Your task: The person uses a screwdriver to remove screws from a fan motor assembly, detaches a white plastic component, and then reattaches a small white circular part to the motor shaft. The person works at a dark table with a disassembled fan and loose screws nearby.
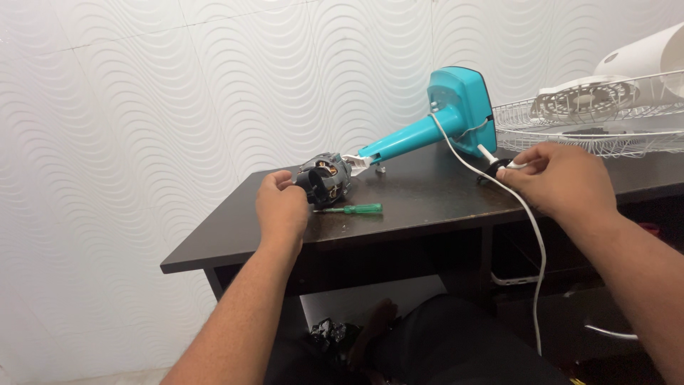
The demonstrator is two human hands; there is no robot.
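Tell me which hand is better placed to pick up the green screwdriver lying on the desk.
Left. The left hand rests at the fan motor, right beside the green screwdriver. The right hand is farther off, pinching a small white part near the white cord.

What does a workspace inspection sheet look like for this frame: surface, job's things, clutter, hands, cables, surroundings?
Surface: dark brown wooden desk, with an open shelf below.
Job's things: exposed fan motor on a teal fan stand lying on its side; small white-and-black part by the right fingertips.
Clutter: green-handled screwdriver lying beside the motor; white wire fan guards stacked at the desk's right end.
Hands: left hand grips the motor; right hand pinches the small part.
Cables: white power cord runs from the stand over the desk edge and hangs down.
Surroundings: white wavy-textured wall; black bag on the floor.
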